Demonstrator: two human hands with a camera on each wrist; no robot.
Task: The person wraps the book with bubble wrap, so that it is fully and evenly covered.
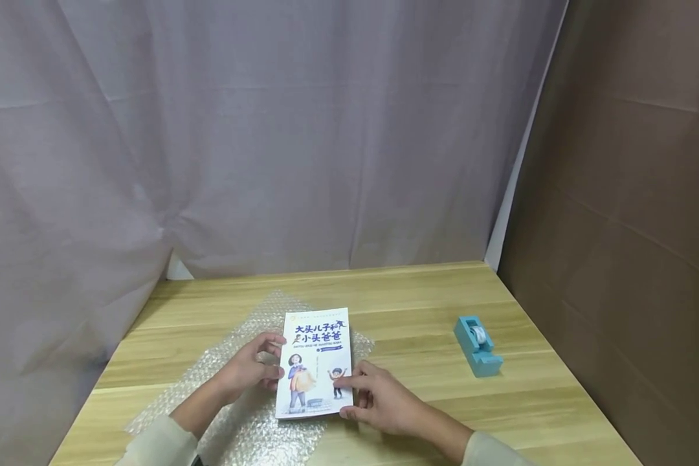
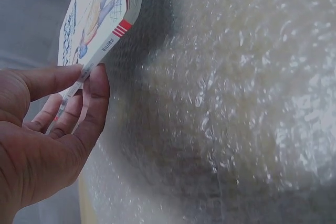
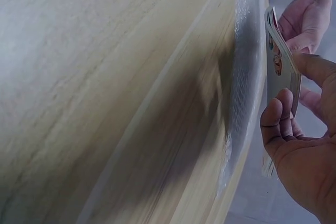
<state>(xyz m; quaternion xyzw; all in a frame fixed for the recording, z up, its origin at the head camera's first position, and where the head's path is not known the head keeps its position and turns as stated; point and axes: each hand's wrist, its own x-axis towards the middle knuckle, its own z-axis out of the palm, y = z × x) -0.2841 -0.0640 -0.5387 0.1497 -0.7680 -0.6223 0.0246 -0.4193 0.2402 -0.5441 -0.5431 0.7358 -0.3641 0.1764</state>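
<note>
A thin white paperback book [image 1: 316,362] with blue title characters and drawn figures on its cover is held up over a sheet of bubble wrap [image 1: 250,421]. On its left edge my left hand [image 1: 249,367] pinches it, thumb on the cover and fingers beneath; the left wrist view shows the spine [image 2: 107,45] between them. My right hand [image 1: 381,396] grips the right edge near the lower corner, with the thumb and a finger showing at the cover. From the right wrist view, fingers of the right hand [image 3: 302,135] lie against the book's underside [image 3: 278,66], off the table.
A blue tape dispenser [image 1: 479,349] with a roll of clear tape stands on the right part of the wooden table [image 1: 419,304]. Grey cloth [image 1: 326,142] hangs behind the table, and a brown panel [image 1: 629,213] rises along its right side.
</note>
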